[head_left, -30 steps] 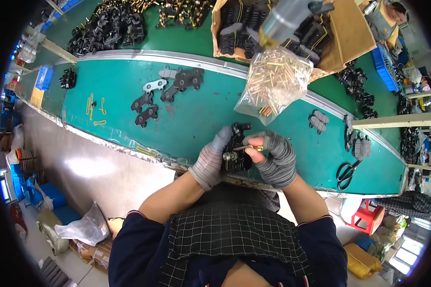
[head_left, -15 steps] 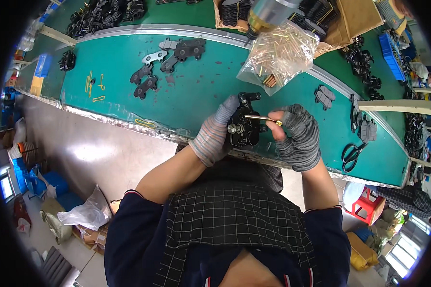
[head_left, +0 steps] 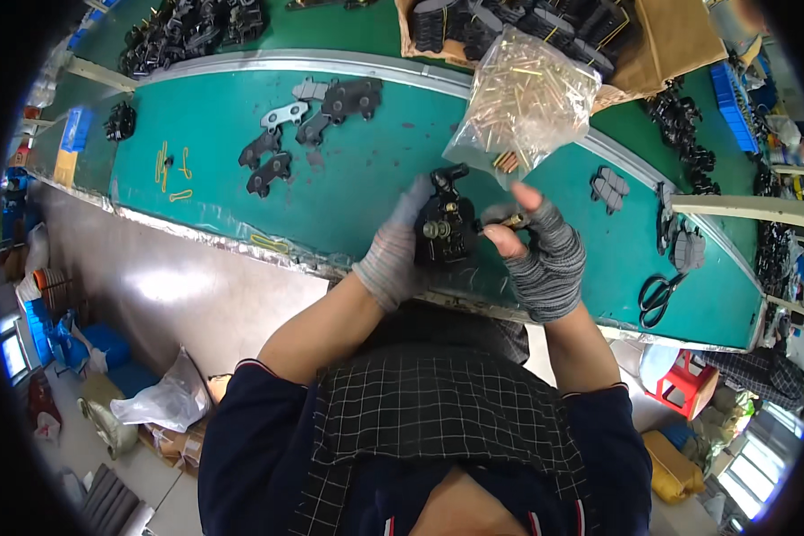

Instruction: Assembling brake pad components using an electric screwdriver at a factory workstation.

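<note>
Your left hand (head_left: 393,252) is clamping the black caliper (head_left: 445,239) above the surface (head_left: 366,183). Just rightward, your right hand (head_left: 552,263) is holding thumb and forefinger apart; a brass-ended pin (head_left: 515,221) is pointing roughly sideways toward the caliper, its grip unclear.

The counter (head_left: 357,183) is green, the metal assembly (head_left: 445,236) black, the right glove (head_left: 549,277) striped grey, the apron (head_left: 447,411) white-gridded black
</note>
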`<state>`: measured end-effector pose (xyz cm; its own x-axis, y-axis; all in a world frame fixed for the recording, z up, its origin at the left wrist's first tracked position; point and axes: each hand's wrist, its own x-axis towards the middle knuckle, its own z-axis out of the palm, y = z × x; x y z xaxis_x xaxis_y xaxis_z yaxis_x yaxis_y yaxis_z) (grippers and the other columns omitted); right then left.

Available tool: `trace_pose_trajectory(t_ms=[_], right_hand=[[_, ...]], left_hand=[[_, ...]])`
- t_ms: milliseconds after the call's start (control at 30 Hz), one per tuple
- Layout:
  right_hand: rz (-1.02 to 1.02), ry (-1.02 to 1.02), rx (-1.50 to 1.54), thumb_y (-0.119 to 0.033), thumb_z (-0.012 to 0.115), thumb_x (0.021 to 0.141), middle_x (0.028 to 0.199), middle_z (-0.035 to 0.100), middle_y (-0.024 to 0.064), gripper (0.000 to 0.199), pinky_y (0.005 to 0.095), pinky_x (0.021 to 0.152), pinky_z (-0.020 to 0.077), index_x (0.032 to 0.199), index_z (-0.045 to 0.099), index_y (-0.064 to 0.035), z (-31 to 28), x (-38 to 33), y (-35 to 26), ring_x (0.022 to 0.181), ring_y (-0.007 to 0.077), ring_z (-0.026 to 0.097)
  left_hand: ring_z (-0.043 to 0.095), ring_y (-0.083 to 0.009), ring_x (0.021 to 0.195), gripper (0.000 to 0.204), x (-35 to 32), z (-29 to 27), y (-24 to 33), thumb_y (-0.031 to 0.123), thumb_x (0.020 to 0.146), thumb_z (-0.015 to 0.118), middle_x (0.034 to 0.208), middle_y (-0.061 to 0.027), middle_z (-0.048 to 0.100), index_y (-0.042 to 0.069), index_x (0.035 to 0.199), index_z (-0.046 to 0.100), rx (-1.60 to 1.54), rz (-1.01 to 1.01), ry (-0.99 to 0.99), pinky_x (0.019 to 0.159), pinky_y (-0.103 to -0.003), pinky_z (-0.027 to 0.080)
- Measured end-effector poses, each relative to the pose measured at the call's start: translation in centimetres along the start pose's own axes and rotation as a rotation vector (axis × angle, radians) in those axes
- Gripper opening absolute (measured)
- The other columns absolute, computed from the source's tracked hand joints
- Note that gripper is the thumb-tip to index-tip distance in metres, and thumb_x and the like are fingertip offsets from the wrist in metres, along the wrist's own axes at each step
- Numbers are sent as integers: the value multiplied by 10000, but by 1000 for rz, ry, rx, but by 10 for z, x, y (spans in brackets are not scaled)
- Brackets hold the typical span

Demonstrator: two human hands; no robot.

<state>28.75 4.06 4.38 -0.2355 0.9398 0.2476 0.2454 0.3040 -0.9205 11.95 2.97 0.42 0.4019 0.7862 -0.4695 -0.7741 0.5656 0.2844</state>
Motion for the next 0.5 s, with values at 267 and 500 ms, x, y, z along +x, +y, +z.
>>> trace_pose_trajectory(t_ms=[267,500], right_hand=[[-182,169,40,-54,685,835,912,681,98,271,310,724,532,1098,624,-43,25,-15,16,796,194,661],[-532,-54,-153,-175,717,811,947,653,130,322,439,846,495,1099,619,-72,15,-13,12,836,268,639]], left_hand=[[632,-213,943,648,-4,8,-4,597,815,609,1090,-87,628,105,1231,535,72,80,59,816,-361,534],[609,-249,1005,623,-7,9,-6,582,844,573,1120,-99,617,131,1270,512,37,28,39,883,-396,505]])
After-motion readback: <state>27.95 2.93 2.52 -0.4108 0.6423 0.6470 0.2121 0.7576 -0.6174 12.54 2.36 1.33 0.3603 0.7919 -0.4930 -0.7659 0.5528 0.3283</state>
